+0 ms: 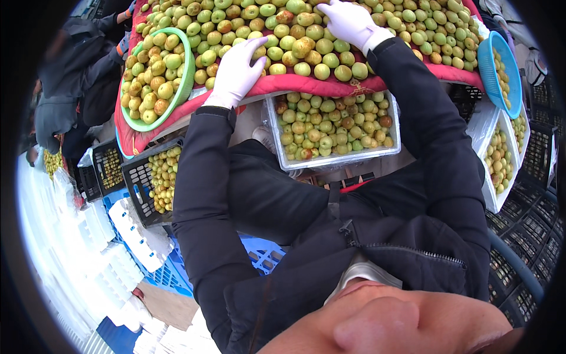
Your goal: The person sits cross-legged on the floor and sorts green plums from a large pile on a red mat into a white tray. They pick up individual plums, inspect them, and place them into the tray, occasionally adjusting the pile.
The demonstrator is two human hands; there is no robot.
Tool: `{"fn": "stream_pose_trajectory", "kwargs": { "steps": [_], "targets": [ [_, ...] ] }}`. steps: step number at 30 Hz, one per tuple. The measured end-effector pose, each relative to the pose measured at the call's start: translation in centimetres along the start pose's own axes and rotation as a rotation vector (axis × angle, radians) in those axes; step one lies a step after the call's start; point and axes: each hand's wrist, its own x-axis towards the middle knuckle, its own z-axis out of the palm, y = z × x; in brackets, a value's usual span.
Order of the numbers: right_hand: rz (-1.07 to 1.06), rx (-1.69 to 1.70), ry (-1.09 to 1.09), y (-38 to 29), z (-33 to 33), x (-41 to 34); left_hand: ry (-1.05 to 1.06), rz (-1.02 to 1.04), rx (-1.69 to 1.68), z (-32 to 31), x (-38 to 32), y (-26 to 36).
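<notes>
Green and reddish-brown jujube fruits (302, 46) cover a table draped in a red quilted cloth (318, 85). My left hand (239, 68), in a white glove, rests at the near edge of the fruits, its fingers spread beside several of them. Farther up on the right, my right hand (349, 22), also gloved, reaches over the pile; its fingertips touch fruits near the top edge of the picture, and whether they grip one is unclear. Below the table edge, between my legs, stands a white foam box (338, 160) filled with the same fruits.
A green basket (189, 79) of fruits leans at the table's left end, a blue basket (486, 66) at its right. Black crates (140, 194) and another foam box (495, 194) hold more fruits. White foam trays (137, 234) lie lower left. A gloved co-worker (70, 84) is at far left.
</notes>
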Motion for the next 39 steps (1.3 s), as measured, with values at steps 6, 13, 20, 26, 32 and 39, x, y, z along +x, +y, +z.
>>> {"fn": "stream_pose_trajectory", "kwargs": {
  "steps": [6, 13, 20, 26, 32, 39],
  "targets": [
    [0.159, 0.018, -0.155, -1.9, 0.4, 3.3, -0.010, -0.025, 0.009, 0.2, 0.0, 0.0],
    [0.232, 0.021, -0.223, -0.6, 0.6, 4.4, 0.020, -0.003, 0.039, 0.0, 0.1, 0.2],
    [0.203, 0.176, -0.222, 0.4, -0.3, 3.4, 0.204, -0.294, -0.521, -0.1, -0.7, 7.9],
    [0.220, 1.040, 0.041, -1.1, -4.2, -3.1, 0.191, -0.744, -1.683, 1.8, -3.5, 14.3],
    [-0.210, 0.769, -0.109, -10.2, -8.3, -9.6, 0.296, -0.838, -2.035, 3.0, -3.1, 14.3],
    [-0.221, 0.734, 0.226, -8.3, -5.4, -3.3, 0.401, -0.938, -2.059, 3.0, -3.4, 11.9]
  ]
}}
